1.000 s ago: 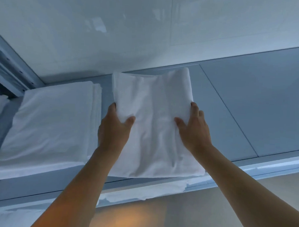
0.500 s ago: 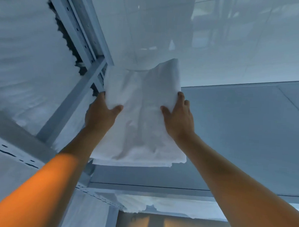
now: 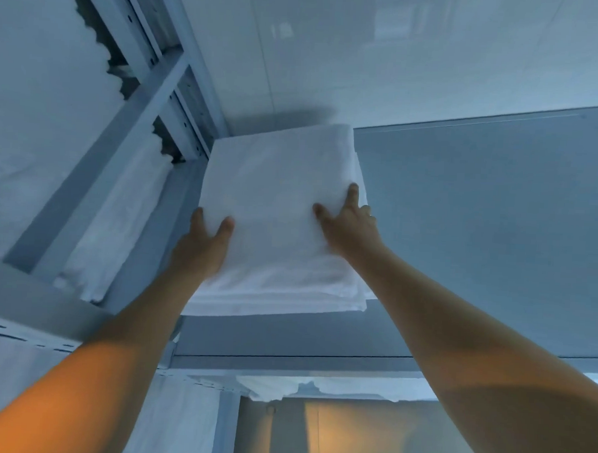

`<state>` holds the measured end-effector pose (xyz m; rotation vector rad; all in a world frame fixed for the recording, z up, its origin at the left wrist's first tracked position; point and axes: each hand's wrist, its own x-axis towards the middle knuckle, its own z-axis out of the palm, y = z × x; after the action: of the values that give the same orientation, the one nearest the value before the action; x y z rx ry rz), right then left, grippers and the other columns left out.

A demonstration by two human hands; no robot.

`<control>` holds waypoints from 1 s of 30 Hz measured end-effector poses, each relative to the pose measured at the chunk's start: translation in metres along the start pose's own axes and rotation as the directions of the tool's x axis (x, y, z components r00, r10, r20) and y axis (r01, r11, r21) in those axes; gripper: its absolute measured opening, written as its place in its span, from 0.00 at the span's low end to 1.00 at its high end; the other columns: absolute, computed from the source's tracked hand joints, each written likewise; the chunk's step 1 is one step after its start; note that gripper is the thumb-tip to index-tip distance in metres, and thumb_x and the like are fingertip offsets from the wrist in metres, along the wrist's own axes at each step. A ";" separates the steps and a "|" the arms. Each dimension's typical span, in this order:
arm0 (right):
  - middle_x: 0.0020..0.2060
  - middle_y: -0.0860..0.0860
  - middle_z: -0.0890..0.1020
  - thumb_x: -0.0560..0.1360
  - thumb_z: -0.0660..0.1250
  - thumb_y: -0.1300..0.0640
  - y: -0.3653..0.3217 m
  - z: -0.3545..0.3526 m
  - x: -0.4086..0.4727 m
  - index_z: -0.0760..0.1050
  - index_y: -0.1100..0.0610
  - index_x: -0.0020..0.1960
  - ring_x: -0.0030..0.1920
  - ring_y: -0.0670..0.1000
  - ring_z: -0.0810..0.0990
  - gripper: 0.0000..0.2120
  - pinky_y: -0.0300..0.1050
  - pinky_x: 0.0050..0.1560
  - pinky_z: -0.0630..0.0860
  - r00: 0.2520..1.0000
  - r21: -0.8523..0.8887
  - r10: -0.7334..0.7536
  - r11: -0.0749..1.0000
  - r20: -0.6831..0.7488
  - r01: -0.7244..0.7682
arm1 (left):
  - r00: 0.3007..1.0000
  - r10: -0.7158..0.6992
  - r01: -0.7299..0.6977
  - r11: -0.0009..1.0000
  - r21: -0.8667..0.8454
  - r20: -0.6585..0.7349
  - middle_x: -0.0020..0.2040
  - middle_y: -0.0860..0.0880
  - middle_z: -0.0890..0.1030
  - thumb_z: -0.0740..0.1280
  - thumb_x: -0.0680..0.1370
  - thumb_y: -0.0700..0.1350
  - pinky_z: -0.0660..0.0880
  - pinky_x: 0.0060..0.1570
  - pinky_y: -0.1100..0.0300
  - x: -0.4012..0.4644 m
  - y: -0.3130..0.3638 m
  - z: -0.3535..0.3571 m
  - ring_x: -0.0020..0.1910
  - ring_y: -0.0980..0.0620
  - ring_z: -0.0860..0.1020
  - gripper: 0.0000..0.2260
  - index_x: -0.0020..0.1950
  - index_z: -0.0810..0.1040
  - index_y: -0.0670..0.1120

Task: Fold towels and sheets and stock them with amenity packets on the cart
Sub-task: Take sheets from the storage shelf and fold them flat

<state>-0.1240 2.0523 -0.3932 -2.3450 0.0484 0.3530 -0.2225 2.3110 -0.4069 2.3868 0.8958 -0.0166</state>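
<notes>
A folded white sheet [image 3: 278, 205] lies flat at the left end of a grey shelf [image 3: 479, 217], its far corner against the wall and the metal upright. My left hand [image 3: 200, 249] grips its near left edge, thumb on top. My right hand [image 3: 349, 221] holds its right side, thumb on top and fingers spread along the edge. Beneath the top sheet, further folded layers [image 3: 273, 309] show at the near edge.
A grey metal rack upright [image 3: 132, 92] rises on the left, with white linen [image 3: 116, 225] stacked behind it. A glossy white wall [image 3: 366, 58] backs the shelf. More white fabric [image 3: 311, 387] hangs at the shelf's front edge below.
Both hands carried the folded sheet from the shelf's middle to its left end. It now lies flat in the corner by the upright. The view turned left.
</notes>
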 end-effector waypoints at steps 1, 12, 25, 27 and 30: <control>0.73 0.61 0.65 0.75 0.59 0.29 0.000 -0.001 0.000 0.40 0.44 0.82 0.74 0.65 0.64 0.46 0.64 0.71 0.65 1.000 0.014 0.006 1.000 0.012 -0.006 | 1.000 0.006 -0.006 1.000 -0.022 0.012 0.81 0.47 0.61 0.52 0.75 0.77 0.63 0.73 0.44 0.001 0.001 -0.002 0.76 0.39 0.66 0.43 0.83 0.46 0.56; 0.75 0.62 0.64 0.76 0.60 0.29 0.030 -0.023 -0.008 0.40 0.41 0.82 0.73 0.68 0.64 0.44 0.60 0.70 0.66 0.999 0.027 -0.001 1.000 0.054 -0.001 | 0.998 -0.015 0.016 1.000 0.007 -0.056 0.76 0.40 0.68 0.54 0.76 0.75 0.67 0.68 0.42 -0.040 0.013 0.021 0.71 0.35 0.71 0.40 0.83 0.49 0.56; 0.70 0.60 0.70 0.77 0.61 0.30 0.124 -0.103 -0.057 0.42 0.43 0.82 0.69 0.66 0.68 0.44 0.60 0.66 0.69 1.000 0.023 -0.012 1.000 0.001 0.012 | 0.999 -0.021 0.024 0.997 0.068 -0.037 0.69 0.37 0.72 0.53 0.77 0.74 0.71 0.62 0.42 -0.142 0.077 0.075 0.65 0.33 0.74 0.38 0.82 0.49 0.59; 0.69 0.60 0.70 0.77 0.62 0.31 0.149 -0.126 -0.068 0.43 0.43 0.82 0.68 0.66 0.69 0.44 0.59 0.65 0.69 1.000 0.036 -0.008 0.999 -0.014 0.008 | 1.000 -0.009 0.010 0.998 0.068 -0.025 0.67 0.36 0.72 0.53 0.77 0.74 0.71 0.61 0.42 -0.163 0.095 0.090 0.63 0.33 0.75 0.38 0.82 0.48 0.59; 0.68 0.59 0.71 0.76 0.62 0.31 0.188 -0.162 -0.080 0.43 0.42 0.82 0.68 0.65 0.70 0.44 0.60 0.66 0.71 1.000 0.040 0.021 0.999 -0.021 -0.021 | 1.000 0.002 -0.003 0.998 0.057 0.002 0.65 0.36 0.73 0.54 0.76 0.74 0.72 0.61 0.42 -0.194 0.124 0.116 0.62 0.33 0.75 0.38 0.81 0.48 0.60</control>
<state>-0.1885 1.7997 -0.3895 -2.3108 0.0895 0.3343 -0.2758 2.0586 -0.3987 2.4402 0.9027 -0.0443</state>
